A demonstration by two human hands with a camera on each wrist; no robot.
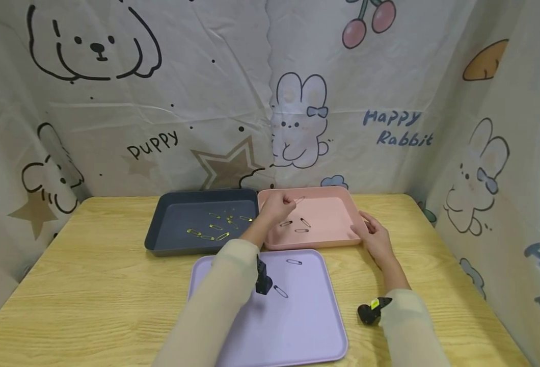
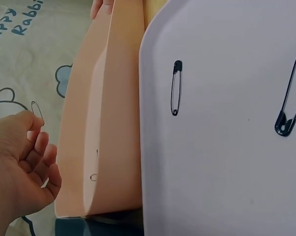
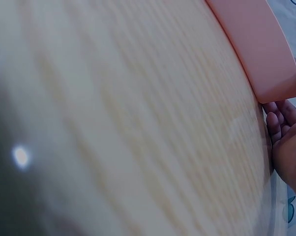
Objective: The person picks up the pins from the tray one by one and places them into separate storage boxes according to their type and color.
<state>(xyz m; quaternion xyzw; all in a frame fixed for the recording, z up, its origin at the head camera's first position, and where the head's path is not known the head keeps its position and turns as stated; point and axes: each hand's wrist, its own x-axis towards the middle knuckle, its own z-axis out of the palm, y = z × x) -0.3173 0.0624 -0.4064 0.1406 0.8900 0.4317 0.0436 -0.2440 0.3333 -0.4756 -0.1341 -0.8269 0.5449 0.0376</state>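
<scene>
The left hand hovers over the back left part of the pink tray, its fingertips pinching a small silver safety pin that pokes out toward the tray's far wall; the left wrist view shows the same safety pin held at the tip of the curled fingers. The right hand rests on the table against the pink tray's right front corner, fingers loosely bent and touching its rim, holding nothing. Three more pins lie flat on the pink tray's floor, below and just right of the left hand. The grey tray beside it holds a scatter of gold pins. In front of both, the lilac tray carries two dark pins, well apart. All three trays are smooth matte plastic, squarish with rounded corners; the lilac one is shallower. The table has a pale wood-grain surface. The pins are thin wire loops with capped heads
</scene>
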